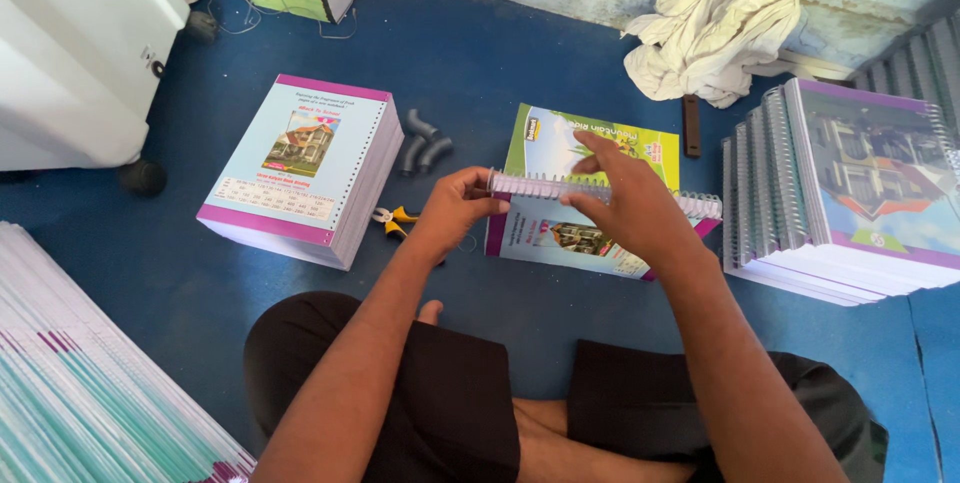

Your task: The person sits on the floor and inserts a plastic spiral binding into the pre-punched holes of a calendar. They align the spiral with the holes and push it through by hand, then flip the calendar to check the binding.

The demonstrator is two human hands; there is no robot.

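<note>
A long white spiral binding coil (545,186) stretches between both hands, held level above a green and purple booklet (560,158) that lies on the blue floor. My left hand (455,208) pinches the coil's left end. My right hand (625,198) covers its middle with the fingers bent over it, and the coil's right end (700,206) pokes out past that hand. Yellow-handled pliers (392,219) lie on the floor just left of my left hand.
A stack of unbound punched booklets (300,168) sits at left, and a pile of spiral-bound ones (850,193) at right. Grey plastic elbow pieces (425,148), a crumpled white cloth (725,23), a white machine (80,53) and fanned sheets (90,393) surround me.
</note>
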